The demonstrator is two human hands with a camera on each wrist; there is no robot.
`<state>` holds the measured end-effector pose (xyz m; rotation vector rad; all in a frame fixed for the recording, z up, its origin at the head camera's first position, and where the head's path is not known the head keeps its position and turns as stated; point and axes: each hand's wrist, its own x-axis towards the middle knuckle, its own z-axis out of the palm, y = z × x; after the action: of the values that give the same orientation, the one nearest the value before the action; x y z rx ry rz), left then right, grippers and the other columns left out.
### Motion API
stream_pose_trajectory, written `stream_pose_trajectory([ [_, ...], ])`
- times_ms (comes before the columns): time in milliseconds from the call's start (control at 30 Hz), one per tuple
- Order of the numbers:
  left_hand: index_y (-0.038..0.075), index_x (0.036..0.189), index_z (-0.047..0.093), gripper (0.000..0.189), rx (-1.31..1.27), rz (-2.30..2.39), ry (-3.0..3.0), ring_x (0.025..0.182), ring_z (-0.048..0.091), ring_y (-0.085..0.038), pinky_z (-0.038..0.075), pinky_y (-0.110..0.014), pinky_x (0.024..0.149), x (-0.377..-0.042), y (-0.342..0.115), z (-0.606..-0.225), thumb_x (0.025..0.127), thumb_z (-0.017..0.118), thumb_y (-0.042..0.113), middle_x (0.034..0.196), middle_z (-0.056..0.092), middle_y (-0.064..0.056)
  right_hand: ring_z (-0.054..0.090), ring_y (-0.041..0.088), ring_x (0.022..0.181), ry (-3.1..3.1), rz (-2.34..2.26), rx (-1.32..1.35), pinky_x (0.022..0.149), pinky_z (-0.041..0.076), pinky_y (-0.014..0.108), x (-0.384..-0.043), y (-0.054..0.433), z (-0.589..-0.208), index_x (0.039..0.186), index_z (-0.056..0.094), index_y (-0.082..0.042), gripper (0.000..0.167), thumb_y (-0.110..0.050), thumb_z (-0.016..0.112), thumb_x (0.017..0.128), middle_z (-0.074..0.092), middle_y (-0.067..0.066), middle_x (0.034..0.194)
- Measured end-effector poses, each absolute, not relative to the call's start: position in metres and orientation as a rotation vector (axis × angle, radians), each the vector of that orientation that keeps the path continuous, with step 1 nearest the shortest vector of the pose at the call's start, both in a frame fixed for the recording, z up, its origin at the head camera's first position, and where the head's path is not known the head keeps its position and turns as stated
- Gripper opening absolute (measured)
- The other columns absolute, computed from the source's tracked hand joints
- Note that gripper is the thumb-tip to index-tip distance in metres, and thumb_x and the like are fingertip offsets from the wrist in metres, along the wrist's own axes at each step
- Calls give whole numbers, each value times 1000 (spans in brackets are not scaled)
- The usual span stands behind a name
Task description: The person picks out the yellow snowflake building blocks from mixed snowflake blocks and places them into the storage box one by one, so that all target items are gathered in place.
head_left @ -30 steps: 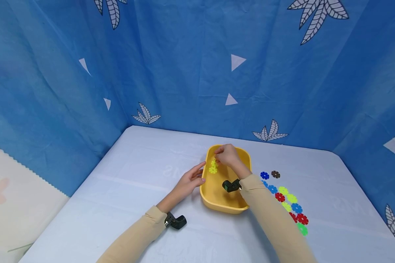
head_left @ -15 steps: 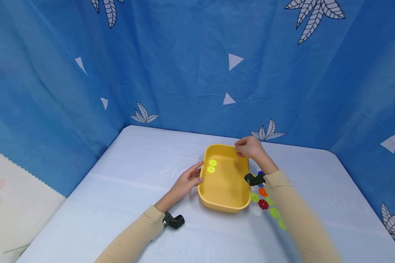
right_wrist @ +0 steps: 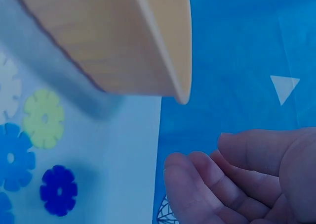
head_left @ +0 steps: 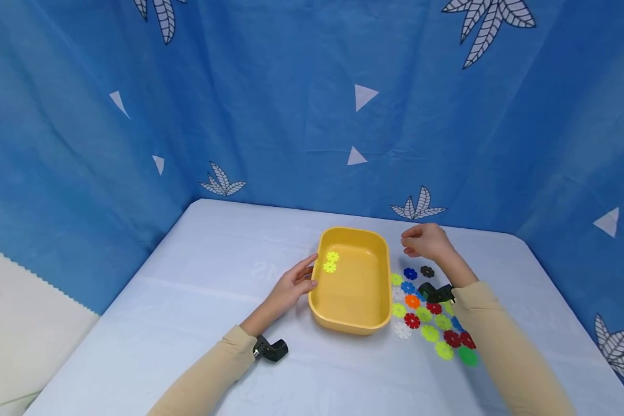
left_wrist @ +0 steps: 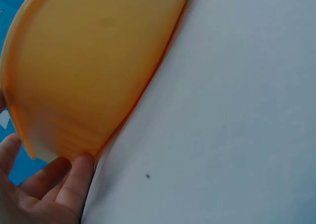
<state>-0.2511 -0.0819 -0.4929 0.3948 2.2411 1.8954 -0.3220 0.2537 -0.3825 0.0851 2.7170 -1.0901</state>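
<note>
A yellow plastic bin (head_left: 349,328) stands upright on the table, with two yellow notched discs (head_left: 331,262) lying near its inner left wall. My left hand (head_left: 288,286) rests against the bin's left side, its fingers loosely spread on the outer wall and at the rim. In the left wrist view the fingertips (left_wrist: 83,162) touch that wall. Beyond the bin's right side my right hand (head_left: 426,241) hovers, fingers loosely bent and nothing between thumb and fingertips. Below it, a dark blue notched disc (head_left: 410,274) and a brown disc (head_left: 427,271) lie on the table.
Several notched plastic discs, among them an orange disc (head_left: 412,301), a white disc (head_left: 403,330) and a green disc (head_left: 468,356), lie right of the bin, partly under my right forearm. A blue patterned curtain (head_left: 291,115) hangs behind the white table (head_left: 197,277).
My right hand has left the bin's inside, crossed over its right rim and moved right above the loose discs. Two yellow discs stay in the bin. The left hand keeps its place.
</note>
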Motion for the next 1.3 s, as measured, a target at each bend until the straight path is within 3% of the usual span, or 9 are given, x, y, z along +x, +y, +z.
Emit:
stream_pose_trajectory([
  [933,23,158,39,67,372,1897,2252,140,51,-38,57,-43,105,-251,-81,-490,95,60,16,155,49,-19,67,22,85,2642,-1007,132,79,65,30,-309,260,-432,127,63,6,42,-24,67,98,69,21,110],
  [1300,22,158,39,67,378,1901,2247,141,51,-39,57,-44,105,-250,-80,-490,95,59,16,155,49,-20,63,24,85,2676,-901,29,78,64,32,-306,261,-439,124,66,5,46,-25,76,91,70,19,108],
])
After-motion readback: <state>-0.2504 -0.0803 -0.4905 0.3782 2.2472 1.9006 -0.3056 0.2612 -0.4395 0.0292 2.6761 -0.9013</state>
